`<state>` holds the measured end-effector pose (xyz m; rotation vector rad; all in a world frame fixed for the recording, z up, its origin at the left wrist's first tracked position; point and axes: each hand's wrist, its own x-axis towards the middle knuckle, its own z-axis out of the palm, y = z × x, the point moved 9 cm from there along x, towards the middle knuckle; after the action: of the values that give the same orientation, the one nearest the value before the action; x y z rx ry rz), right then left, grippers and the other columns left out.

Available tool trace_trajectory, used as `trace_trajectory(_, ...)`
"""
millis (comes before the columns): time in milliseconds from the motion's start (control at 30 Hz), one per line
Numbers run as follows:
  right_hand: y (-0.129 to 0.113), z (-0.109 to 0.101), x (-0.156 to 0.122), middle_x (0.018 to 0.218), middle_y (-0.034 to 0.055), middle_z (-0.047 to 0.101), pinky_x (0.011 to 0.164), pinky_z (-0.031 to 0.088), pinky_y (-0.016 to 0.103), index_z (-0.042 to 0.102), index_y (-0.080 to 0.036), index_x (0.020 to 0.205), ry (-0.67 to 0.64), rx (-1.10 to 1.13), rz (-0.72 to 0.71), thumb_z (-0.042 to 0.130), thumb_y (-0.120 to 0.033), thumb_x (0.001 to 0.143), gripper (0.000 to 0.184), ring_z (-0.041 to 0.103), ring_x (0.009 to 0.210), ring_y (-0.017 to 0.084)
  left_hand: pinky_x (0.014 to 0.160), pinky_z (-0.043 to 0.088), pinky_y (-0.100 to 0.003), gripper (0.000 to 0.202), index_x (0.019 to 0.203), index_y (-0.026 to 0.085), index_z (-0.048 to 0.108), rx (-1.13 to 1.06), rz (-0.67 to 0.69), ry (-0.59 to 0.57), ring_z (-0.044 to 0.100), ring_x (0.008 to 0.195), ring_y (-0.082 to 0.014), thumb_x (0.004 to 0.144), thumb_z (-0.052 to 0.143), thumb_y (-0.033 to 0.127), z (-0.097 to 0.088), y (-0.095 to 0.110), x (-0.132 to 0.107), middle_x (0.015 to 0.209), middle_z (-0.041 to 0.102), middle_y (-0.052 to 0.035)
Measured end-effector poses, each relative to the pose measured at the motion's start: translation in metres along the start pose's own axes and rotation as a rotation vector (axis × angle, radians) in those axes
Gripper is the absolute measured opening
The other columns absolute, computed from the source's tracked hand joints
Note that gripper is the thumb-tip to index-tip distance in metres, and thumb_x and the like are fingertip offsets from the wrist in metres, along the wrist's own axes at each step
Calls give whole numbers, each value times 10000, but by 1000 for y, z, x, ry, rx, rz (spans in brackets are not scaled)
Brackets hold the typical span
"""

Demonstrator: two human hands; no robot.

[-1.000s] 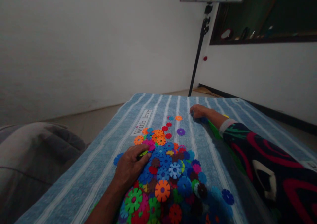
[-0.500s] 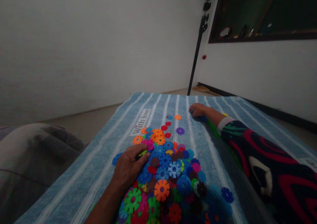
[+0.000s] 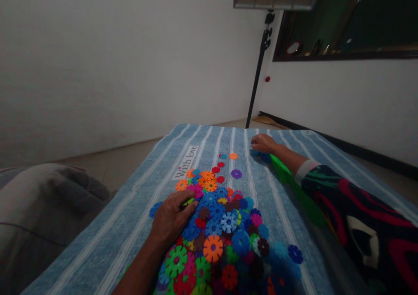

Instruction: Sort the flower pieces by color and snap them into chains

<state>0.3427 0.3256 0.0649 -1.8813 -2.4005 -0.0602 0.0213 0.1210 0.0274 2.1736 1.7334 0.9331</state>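
Note:
A heap of colourful notched plastic discs (image 3: 214, 210), flower-shaped building pieces, covers the near middle of the table. My left hand (image 3: 173, 212) rests on the heap's left side, a yellow-green disc (image 3: 188, 202) pinched between thumb and fingers. Farther off to the right, my right hand (image 3: 263, 143) is held low over the cloth with its fingers curled in. Whatever is in those fingers, if anything, is hidden. Blue discs (image 3: 261, 155) lie just below it. A group of green discs (image 3: 284, 173) stretches along the right forearm, partly covered by the sleeve.
A blue-and-white striped cloth (image 3: 130, 212) covers the table. Loose red discs (image 3: 220, 179), an orange disc (image 3: 233, 156) and a purple disc (image 3: 236, 173) lie beyond the heap. A lamp stand (image 3: 257, 73) rises behind the far edge. Grey fabric (image 3: 48, 208) is at the left.
My right hand has lifted slightly, and more of the blue discs beneath it now show. Its forearm has shifted right, uncovering more green discs. My left hand stays put.

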Motion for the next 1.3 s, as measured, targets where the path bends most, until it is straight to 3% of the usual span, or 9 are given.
trace_trajectory(533, -93, 28, -53, 921, 45, 764, 688, 394, 219, 787, -189, 934, -160, 54, -285, 562, -206, 824, 251, 666, 842, 166, 883, 561, -369, 325, 955, 248, 767, -9, -33, -1, 707, 1004, -256, 788, 564, 437, 3, -5, 0, 1027, 784, -42)
trace_trajectory(833, -114, 26, -72, 957, 41, 753, 679, 381, 233, 779, -211, 955, -189, 36, -314, 575, -283, 849, 240, 644, 853, 169, 878, 555, -355, 308, 928, 246, 765, -31, -16, -9, 704, 978, -239, 791, 545, 412, 2, 1, 0, 993, 786, -31)
trace_trajectory(1100, -122, 19, -46, 1197, 133, 667, 881, 424, 290, 732, -167, 1050, -34, 5, -144, 468, -288, 953, 306, 590, 1099, 246, 884, 557, -391, 301, 935, 239, 758, -30, -23, -3, 703, 990, -253, 794, 550, 404, 3, 0, -2, 1013, 781, -45)
trace_trajectory(1300, -135, 32, -14, 1269, 178, 616, 973, 408, 360, 716, -151, 1084, 0, 22, -25, 418, -395, 1004, 393, 540, 1190, 288, 863, 562, -385, 280, 909, 238, 761, -26, -23, -10, 706, 974, -250, 795, 554, 388, 3, -1, -2, 995, 779, -49)
